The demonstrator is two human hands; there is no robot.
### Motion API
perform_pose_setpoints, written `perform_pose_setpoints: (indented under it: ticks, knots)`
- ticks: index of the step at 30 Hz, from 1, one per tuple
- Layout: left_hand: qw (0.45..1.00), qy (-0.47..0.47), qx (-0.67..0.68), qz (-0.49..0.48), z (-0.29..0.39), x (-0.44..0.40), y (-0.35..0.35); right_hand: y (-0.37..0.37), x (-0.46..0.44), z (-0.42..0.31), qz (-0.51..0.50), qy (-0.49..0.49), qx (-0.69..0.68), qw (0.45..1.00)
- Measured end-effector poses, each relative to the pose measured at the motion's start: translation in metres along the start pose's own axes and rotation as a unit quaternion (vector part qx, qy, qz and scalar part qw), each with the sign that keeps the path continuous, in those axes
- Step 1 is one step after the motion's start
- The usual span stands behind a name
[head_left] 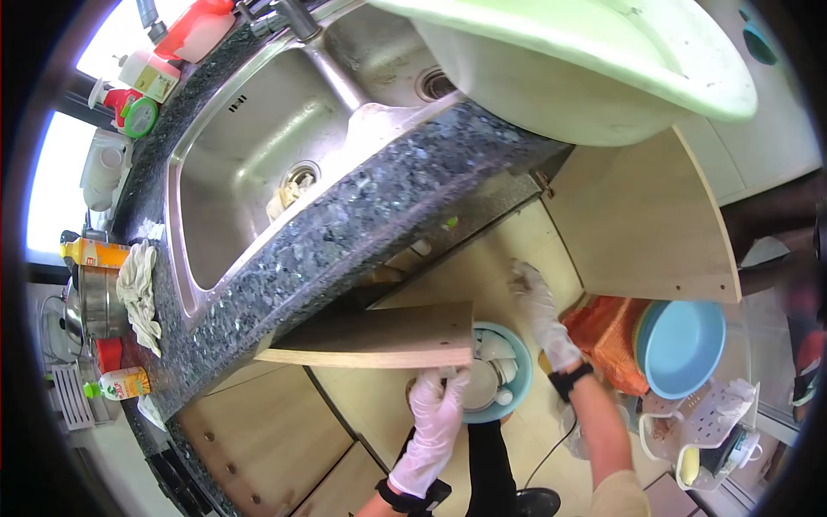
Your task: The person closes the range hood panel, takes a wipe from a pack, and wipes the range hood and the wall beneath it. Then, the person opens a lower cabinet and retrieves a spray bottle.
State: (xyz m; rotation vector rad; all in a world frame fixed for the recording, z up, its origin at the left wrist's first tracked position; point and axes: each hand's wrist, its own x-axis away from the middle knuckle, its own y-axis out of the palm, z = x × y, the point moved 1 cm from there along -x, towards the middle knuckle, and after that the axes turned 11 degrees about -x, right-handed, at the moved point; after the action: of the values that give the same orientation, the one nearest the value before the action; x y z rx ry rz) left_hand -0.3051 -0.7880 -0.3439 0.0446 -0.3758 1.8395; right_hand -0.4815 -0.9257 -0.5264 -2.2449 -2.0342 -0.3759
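Note:
My left hand (434,420), in a white glove, is at the edge of an open wooden cabinet door (370,340) below the sink, its fingers closed on that edge. My right hand (541,314), also gloved, reaches into the opening of the under-sink cabinet with its fingers stretched out and nothing visible in them. Between the two arms, a light blue basin (521,383) stands on the floor with white dishes (482,383) in it. A second cabinet door (642,220) stands open to the right of my right hand.
Above are a steel sink (250,155) in a granite counter (345,224) and a large pale green basin (551,77) overhanging its edge. At right are an orange mesh bag (607,336), a blue basin (685,349) and a white basket (663,435). A cloth (138,293) lies on the counter.

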Motion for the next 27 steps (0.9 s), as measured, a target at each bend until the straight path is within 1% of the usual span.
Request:
perform_pose_setpoints:
  ticks: [1, 2, 3, 4, 5, 6, 7, 8, 9, 10, 11, 13, 16, 20, 24, 25, 26, 27]
  knots:
    - [1.0, 0.011, -0.028, 0.002, -0.001, 0.0, -0.002, 0.022, -0.014, -0.018, -0.067, -0.089, 0.202, 0.973]
    - [0.999, -0.004, -0.048, -0.015, 0.018, -0.002, -0.004, 0.044, -0.03, -0.036, -0.13, -0.173, 0.393, 0.893]
    - [0.999, 0.011, -0.051, -0.013, 0.021, -0.002, -0.005, 0.066, -0.055, -0.028, -0.178, -0.193, 0.473, 0.841]
    - [0.998, 0.027, -0.052, -0.012, 0.02, -0.003, -0.005, 0.086, -0.076, -0.014, -0.222, -0.207, 0.552, 0.777]
    - [0.998, 0.042, -0.053, -0.01, 0.02, -0.004, -0.005, 0.104, -0.097, 0.001, -0.264, -0.228, 0.617, 0.705]
    - [0.995, 0.06, -0.08, -0.011, 0.022, -0.005, -0.007, 0.121, -0.112, 0.018, -0.302, -0.236, 0.655, 0.651]
    - [0.991, 0.077, -0.107, -0.012, 0.022, -0.006, -0.008, 0.132, -0.122, 0.032, -0.326, -0.241, 0.671, 0.62]
    - [0.989, 0.086, -0.123, 0.0, 0.017, -0.008, -0.007, 0.14, -0.13, 0.045, -0.338, -0.242, 0.675, 0.609]
    - [0.986, 0.095, -0.14, 0.011, 0.011, -0.008, -0.006, 0.146, -0.135, 0.057, -0.346, -0.242, 0.676, 0.604]
    - [0.989, 0.085, -0.12, -0.004, 0.005, -0.007, -0.005, 0.15, -0.14, 0.067, -0.349, -0.241, 0.676, 0.602]
    - [0.983, 0.111, -0.146, 0.013, 0.003, -0.006, -0.005, 0.152, -0.144, 0.077, -0.353, -0.241, 0.675, 0.601]
    - [0.973, 0.121, -0.193, 0.035, 0.015, -0.009, -0.007, 0.156, -0.151, 0.086, -0.358, -0.24, 0.675, 0.599]
    - [0.967, 0.16, -0.194, 0.043, 0.022, -0.016, -0.009, 0.161, -0.157, 0.09, -0.368, -0.235, 0.673, 0.597]
    - [0.973, 0.155, -0.156, 0.063, 0.01, -0.011, -0.003, 0.164, -0.158, 0.096, -0.373, -0.229, 0.666, 0.603]
    - [0.975, 0.138, -0.16, 0.07, 0.009, -0.01, 0.002, 0.177, -0.14, 0.106, -0.371, -0.235, 0.634, 0.637]
    - [0.976, 0.131, -0.159, 0.067, 0.008, -0.009, 0.002, 0.179, -0.131, 0.087, -0.361, -0.229, 0.622, 0.656]
    - [0.987, 0.077, -0.139, 0.017, 0.006, -0.007, 0.0, 0.18, -0.121, 0.067, -0.349, -0.227, 0.607, 0.677]
    - [0.99, 0.075, -0.118, 0.02, 0.002, -0.008, 0.001, 0.17, -0.104, 0.021, -0.326, -0.215, 0.595, 0.702]
